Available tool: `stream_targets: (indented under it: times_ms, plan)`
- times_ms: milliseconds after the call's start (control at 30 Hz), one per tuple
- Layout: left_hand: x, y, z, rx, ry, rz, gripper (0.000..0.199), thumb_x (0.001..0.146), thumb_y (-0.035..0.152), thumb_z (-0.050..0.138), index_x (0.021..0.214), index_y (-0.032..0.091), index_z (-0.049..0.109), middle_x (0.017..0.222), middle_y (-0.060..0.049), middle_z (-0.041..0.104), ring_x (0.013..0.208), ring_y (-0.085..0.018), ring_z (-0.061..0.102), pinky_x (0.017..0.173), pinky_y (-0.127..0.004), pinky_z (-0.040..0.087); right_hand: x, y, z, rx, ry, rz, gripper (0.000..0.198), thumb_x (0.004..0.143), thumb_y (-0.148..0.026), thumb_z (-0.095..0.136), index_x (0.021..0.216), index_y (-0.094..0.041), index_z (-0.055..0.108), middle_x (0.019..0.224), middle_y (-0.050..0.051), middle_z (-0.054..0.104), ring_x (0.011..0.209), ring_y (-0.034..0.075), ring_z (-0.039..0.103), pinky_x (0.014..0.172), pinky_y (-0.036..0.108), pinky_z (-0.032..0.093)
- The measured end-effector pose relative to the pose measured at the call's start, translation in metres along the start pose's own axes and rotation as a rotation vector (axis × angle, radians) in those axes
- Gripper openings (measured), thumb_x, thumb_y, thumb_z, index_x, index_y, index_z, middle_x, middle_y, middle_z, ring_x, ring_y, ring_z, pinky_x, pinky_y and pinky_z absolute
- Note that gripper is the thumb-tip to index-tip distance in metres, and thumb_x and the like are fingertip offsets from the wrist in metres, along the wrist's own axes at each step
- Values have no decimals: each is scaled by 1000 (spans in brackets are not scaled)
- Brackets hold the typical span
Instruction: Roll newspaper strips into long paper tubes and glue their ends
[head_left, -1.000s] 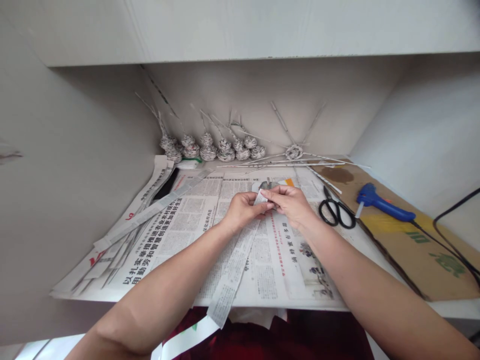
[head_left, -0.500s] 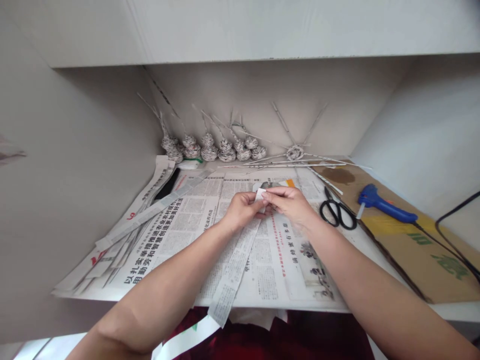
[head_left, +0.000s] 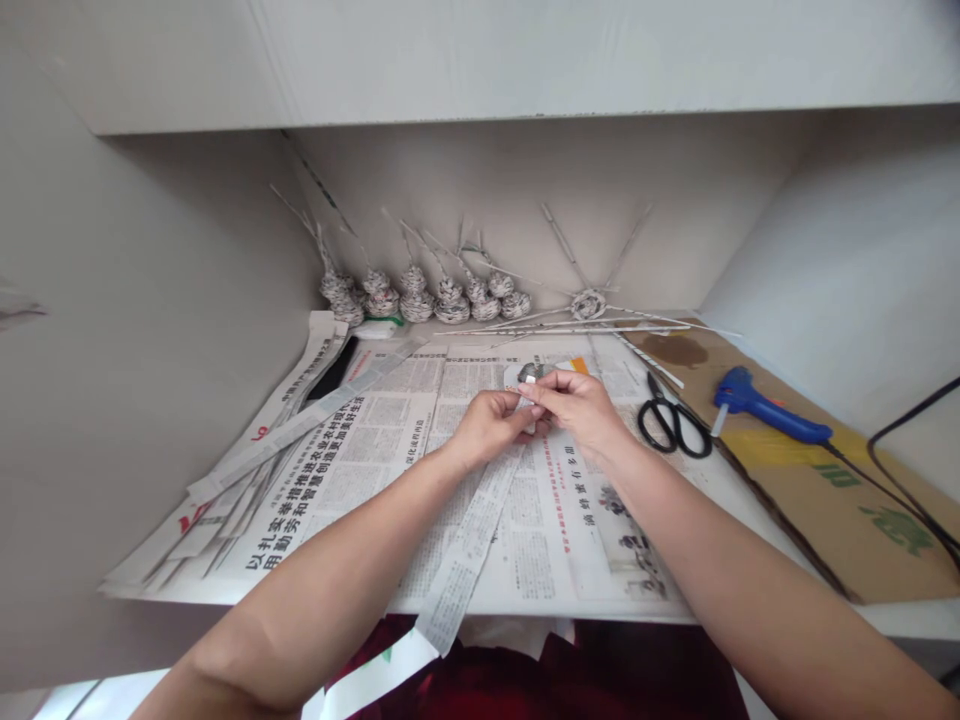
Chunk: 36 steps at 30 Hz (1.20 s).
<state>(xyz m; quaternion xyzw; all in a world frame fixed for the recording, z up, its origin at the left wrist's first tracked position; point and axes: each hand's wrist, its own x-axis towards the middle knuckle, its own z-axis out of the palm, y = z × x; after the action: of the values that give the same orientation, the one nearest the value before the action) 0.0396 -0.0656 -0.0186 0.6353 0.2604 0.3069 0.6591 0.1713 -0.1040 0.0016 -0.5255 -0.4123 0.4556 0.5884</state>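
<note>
A long strip of newspaper [head_left: 469, 545] runs from my fingers down over the table's front edge, where it bends into a paler white stretch. Its far end is pinched between the fingertips of my left hand [head_left: 495, 420] and my right hand [head_left: 566, 405], which meet over the middle of the spread newspaper [head_left: 390, 480]. A small white bit of the strip pokes up at the right fingertips. Both hands are closed, with thumbs pressed to fingers. How the end is folded or rolled is hidden by the fingers.
Black-handled scissors [head_left: 675, 428] and a blue glue gun [head_left: 772, 405] on cardboard [head_left: 862, 520] lie at the right. Several woven paper gourds [head_left: 451, 300] line the back wall, beside a woven piece with spread paper sticks [head_left: 589, 303]. Newspaper strips [head_left: 247, 455] are stacked at left.
My fingertips have shifted slightly, the right hand turning over the strip's end. Less of the white end shows between them now. The strip's lower part hangs as before.
</note>
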Motion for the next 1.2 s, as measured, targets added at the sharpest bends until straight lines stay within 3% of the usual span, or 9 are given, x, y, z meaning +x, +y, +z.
stream_targets:
  times_ms: [133, 233, 433, 600, 867, 967, 1033, 1100, 1200]
  plan:
    - [0, 1, 1, -43, -10, -29, 34, 73, 44, 67, 77, 10, 68, 74, -8, 68, 73, -16, 64, 70, -29, 53, 0, -2, -1, -28, -5, -36, 31, 60, -42, 77, 71, -19, 59, 53, -3, 55, 39, 11, 48, 37, 25, 37]
    - [1, 1, -1, -93, 1, -45, 33, 73, 41, 67, 83, 10, 69, 74, -8, 68, 74, -16, 64, 70, -29, 54, 2, -3, -5, -48, 95, -156, 26, 65, -34, 73, 81, -21, 57, 64, -4, 56, 46, 9, 46, 42, 23, 36]
    - [1, 4, -2, -119, 34, -81, 32, 72, 40, 69, 83, 10, 69, 70, -7, 68, 71, -15, 64, 68, -28, 54, 11, 8, -14, -183, 132, -375, 19, 68, -22, 62, 59, -19, 46, 87, 1, 56, 74, 12, 53, 68, 26, 41]
    - [1, 6, -1, -125, 36, -74, 32, 71, 40, 70, 80, 10, 68, 68, -7, 67, 69, -15, 63, 67, -28, 54, 10, 8, -13, -274, 123, -446, 24, 68, -18, 60, 55, -20, 41, 84, 2, 55, 85, 16, 54, 82, 30, 39]
    - [1, 4, -2, -129, 18, -68, 33, 72, 41, 69, 81, 9, 68, 71, -7, 66, 70, -15, 63, 67, -30, 54, 6, 4, -10, -230, 132, -367, 41, 64, -24, 70, 54, -21, 30, 79, 1, 57, 73, 14, 54, 70, 28, 44]
    - [1, 4, -2, -123, 7, -63, 34, 72, 42, 68, 82, 10, 68, 72, -7, 66, 72, -16, 63, 65, -30, 55, 3, -1, -10, -175, 98, -274, 32, 63, -32, 74, 62, -21, 44, 83, 2, 61, 69, 14, 55, 63, 28, 46]
    - [1, 5, -1, -119, 4, -54, 34, 73, 42, 67, 83, 10, 68, 73, -7, 66, 72, -17, 63, 63, -30, 55, 1, -4, -9, -167, -9, -176, 24, 67, -36, 73, 79, -21, 59, 83, 3, 63, 65, 14, 56, 58, 28, 46]
    - [1, 5, -1, -119, -3, -46, 33, 74, 41, 67, 84, 10, 68, 74, -7, 66, 72, -16, 63, 64, -30, 55, 0, -6, -10, -160, -132, -82, 31, 71, -40, 69, 94, -20, 65, 76, 2, 64, 56, 13, 55, 52, 29, 46]
    - [1, 4, -1, -119, -18, -45, 34, 74, 42, 66, 82, 9, 67, 74, -7, 66, 72, -16, 63, 68, -31, 55, 0, -6, -11, -148, -207, -24, 31, 72, -42, 69, 92, -19, 69, 60, 0, 62, 46, 12, 52, 47, 28, 44]
